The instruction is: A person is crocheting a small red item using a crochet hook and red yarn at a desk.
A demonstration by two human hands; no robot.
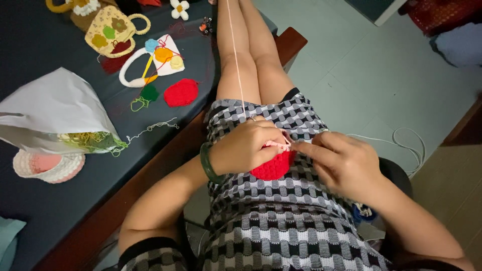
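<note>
Seated person, both hands closed on a round red crocheted piece (pixel 273 166) held over the lap.

Left hand (pixel 244 147), green bangle (pixel 207 163) at the wrist, wraps the piece's upper left edge; right hand (pixel 344 161) pinches its upper right edge, forefinger extended along a pale pink border. Thin pink yarn strand (pixel 235 55) runs taut from the hands up over the knees. Dark table (pixel 40 50) lies to the left: white paper bag (pixel 52 113) with green-yellow yarn spilling out, red crocheted disc (pixel 181 92), yellow crocheted bag with flowers (pixel 111 31), pink-and-white crocheted basket (pixel 47 166). White cord (pixel 409 143) loops on the tiled floor.
</note>
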